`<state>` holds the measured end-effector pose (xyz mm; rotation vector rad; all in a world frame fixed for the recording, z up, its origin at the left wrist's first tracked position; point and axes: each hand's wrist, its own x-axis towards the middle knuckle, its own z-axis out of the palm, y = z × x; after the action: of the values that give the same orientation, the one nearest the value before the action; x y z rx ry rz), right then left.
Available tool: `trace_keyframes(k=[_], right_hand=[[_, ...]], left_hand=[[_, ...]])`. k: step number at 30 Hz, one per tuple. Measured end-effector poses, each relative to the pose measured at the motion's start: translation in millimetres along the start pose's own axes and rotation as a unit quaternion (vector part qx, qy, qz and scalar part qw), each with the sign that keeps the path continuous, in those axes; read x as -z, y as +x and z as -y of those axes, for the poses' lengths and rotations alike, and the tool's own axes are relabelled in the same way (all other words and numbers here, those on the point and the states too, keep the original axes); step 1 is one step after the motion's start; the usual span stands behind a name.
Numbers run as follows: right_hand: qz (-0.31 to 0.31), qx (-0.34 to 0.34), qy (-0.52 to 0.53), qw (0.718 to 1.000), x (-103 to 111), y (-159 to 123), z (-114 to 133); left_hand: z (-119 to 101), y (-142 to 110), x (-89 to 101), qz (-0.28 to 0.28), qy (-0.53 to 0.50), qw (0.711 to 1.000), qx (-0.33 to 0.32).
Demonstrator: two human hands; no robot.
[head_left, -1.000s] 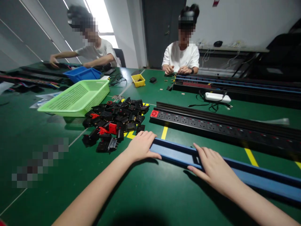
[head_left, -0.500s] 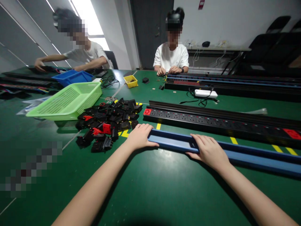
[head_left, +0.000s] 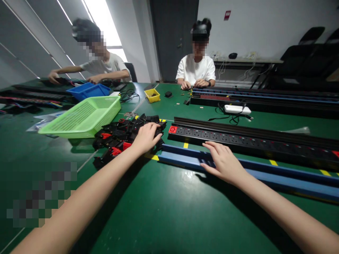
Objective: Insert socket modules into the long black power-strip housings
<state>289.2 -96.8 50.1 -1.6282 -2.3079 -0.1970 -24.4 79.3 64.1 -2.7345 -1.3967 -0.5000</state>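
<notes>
I see a green basket (head_left: pixel 82 118) left of the blue channel (head_left: pixel 181 158), then heaped black-and-red modules (head_left: pixel 123 129) beneath the left hand (head_left: pixel 147 137), whose grip I can't tell. Beyond the channel's left end, a yellow bin (head_left: pixel 154 100) holds small bits. The right hand (head_left: pixel 226 162), thumb and fingers apart, is over the channel; past a narrow gap of table (head_left: pixel 164 215) runs a socket strip (head_left: pixel 212 135).

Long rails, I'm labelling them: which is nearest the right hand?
The front blue channel, partly hidden by the right hand; the black socket strip and other blue rail lie beyond.
</notes>
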Motion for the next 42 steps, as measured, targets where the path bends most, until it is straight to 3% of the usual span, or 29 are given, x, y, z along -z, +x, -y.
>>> trace_keyframes(k=[5, 8, 10, 13, 16, 19, 23, 35, 40, 42], right_hand=[[-0.02, 0.019, 0.107, 0.994, -25, 141, 56], [-0.025, -0.041, 0.119, 0.992, -53, 206, 78], [-0.01, -0.061, 0.118, 0.991, -72, 226, 86], [0.008, -0.036, 0.12, 0.992, -91, 228, 91], [0.039, -0.041, 0.092, 0.994, -99, 221, 91], [0.063, -0.062, 0.068, 0.994, -99, 220, 90], [0.07, -0.056, 0.062, 0.994, -99, 223, 89], [0.065, -0.035, 0.084, 0.994, -101, 227, 87], [0.046, -0.037, 0.108, 0.992, -102, 229, 88], [0.041, -0.037, 0.116, 0.992, -102, 229, 88]], left_hand=[[58, 34, 11.6, 0.017, 0.144, 0.983, 0.116], [104, 28, 22.4, 0.03, 0.152, 0.965, 0.212], [141, 10, 26.3, 0.04, 0.129, 0.956, 0.262], [192, -21, 22.9, 0.059, 0.098, 0.957, 0.268], [220, -39, 11.7, 0.068, 0.105, 0.942, 0.312], [222, -40, 1.8, 0.063, 0.098, 0.937, 0.329], [207, -33, -2.1, 0.041, 0.096, 0.942, 0.32], [170, -29, -1.1, 0.08, 0.058, 0.921, 0.376], [181, -40, 9.5, 0.016, 0.074, 0.94, 0.331], [190, -45, 10.5, 0.0, 0.076, 0.93, 0.36]])
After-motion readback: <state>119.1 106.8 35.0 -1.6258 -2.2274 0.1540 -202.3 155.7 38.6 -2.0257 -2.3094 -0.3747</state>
